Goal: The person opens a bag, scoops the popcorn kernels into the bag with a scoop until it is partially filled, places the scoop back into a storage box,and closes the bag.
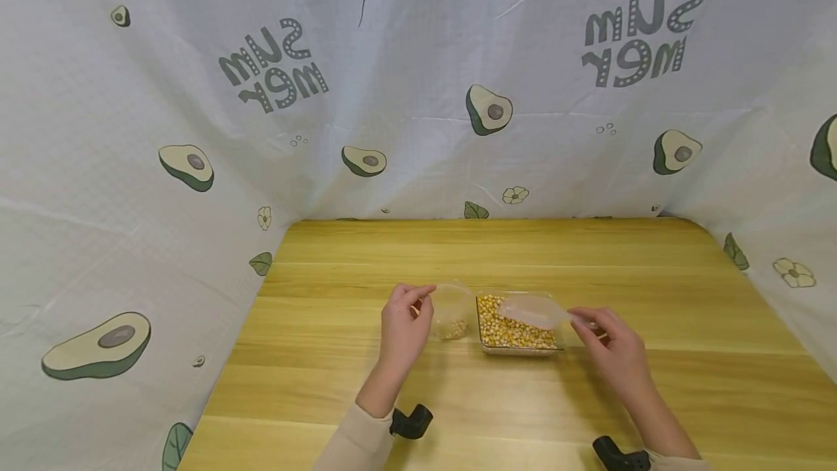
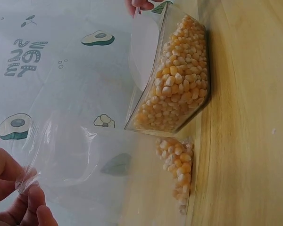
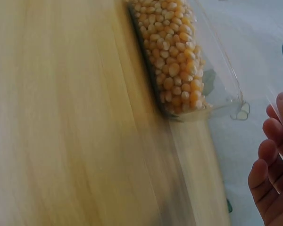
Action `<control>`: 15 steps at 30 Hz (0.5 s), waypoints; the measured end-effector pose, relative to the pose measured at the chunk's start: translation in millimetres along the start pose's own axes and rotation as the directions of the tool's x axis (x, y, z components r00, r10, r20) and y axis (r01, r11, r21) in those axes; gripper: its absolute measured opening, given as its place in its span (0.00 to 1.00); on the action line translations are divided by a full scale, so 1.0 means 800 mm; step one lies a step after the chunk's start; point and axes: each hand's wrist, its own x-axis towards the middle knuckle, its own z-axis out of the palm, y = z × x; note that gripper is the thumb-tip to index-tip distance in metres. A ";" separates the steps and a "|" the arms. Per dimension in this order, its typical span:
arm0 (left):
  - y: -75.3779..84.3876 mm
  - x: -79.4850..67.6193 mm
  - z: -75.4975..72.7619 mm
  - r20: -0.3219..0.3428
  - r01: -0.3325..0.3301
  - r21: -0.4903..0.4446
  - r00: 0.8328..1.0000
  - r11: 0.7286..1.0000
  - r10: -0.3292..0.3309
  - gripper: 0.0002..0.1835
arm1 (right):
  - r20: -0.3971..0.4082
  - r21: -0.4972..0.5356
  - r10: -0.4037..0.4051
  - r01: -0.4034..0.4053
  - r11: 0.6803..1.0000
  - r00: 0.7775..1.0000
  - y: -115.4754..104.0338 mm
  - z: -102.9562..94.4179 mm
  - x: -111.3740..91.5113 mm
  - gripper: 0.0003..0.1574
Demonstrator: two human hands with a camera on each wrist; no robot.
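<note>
My left hand (image 1: 405,325) pinches the rim of a clear plastic bag (image 2: 61,155) between thumb and fingers. The bag stands on the table with its mouth spread, and some corn kernels (image 2: 177,167) lie in its bottom. Just right of it is a clear rectangular container (image 1: 521,352) holding many yellow corn kernels (image 1: 506,331). From the right, my right hand (image 1: 613,346) grips the handle of a translucent white scoop (image 1: 532,311), whose bowl is over the container. Whether kernels lie in the scoop cannot be made out.
The wooden table (image 1: 366,253) runs back to a white curtain (image 1: 418,93) printed with avocados, which hangs behind and at both sides. Black wrist mounts (image 1: 412,421) are on both forearms. A small pale speck (image 2: 273,131) lies on the table.
</note>
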 end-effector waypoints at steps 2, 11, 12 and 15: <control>-0.001 0.001 0.000 -0.002 -0.007 0.002 1.000 1.000 0.007 0.13 | 0.000 -0.015 -0.020 0.020 1.000 1.000 0.002 -0.003 -0.001 0.11; -0.001 0.001 0.000 0.003 -0.027 0.022 1.000 0.999 0.027 0.14 | 0.020 -0.056 -0.012 0.013 0.998 1.000 0.002 -0.014 -0.003 0.13; -0.002 0.001 0.000 0.004 -0.031 0.023 1.000 0.999 0.031 0.14 | 0.026 -0.060 -0.008 0.010 0.998 1.000 0.002 -0.015 -0.003 0.13; -0.004 0.000 0.001 0.007 -0.037 0.027 0.999 0.999 0.037 0.14 | 0.046 -0.059 0.000 0.003 0.998 0.999 0.003 -0.020 -0.003 0.13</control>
